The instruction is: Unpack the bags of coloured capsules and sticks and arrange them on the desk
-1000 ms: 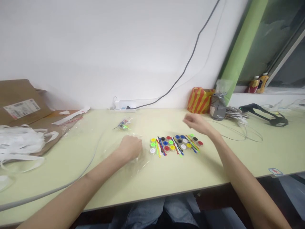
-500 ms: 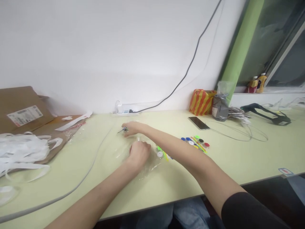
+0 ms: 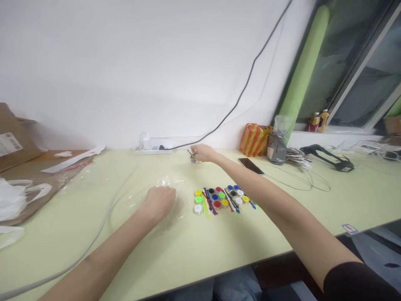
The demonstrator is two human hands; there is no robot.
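Note:
On the table (image 3: 194,259), my left hand (image 3: 159,201) is closed on a clear plastic bag (image 3: 166,182), whose crinkled film spreads around the fist. Farther back, near the wall, my right hand (image 3: 203,153) grips a small dark thing with a thin metal tip (image 3: 191,157); it is too small and blurred to name. Between my forearms lie several small round containers with coloured lids (image 3: 217,204) in blue, red, yellow, green, black and white. Thin coloured strips with arrow-like ends (image 3: 211,202) lie among them, partly hidden by my right forearm.
A white power strip (image 3: 153,149) with a dark cable sits against the wall. Toward the right are a phone (image 3: 250,166), a striped bag (image 3: 255,140), a grey pouch (image 3: 277,148) and a black headset-like frame (image 3: 327,155). At left, white straps (image 3: 12,200) lie near cardboard (image 3: 9,138).
My right hand has moved right and back toward the wall with the small dark thing. My left hand stays at the bag. The view has turned right, and more lidded containers show.

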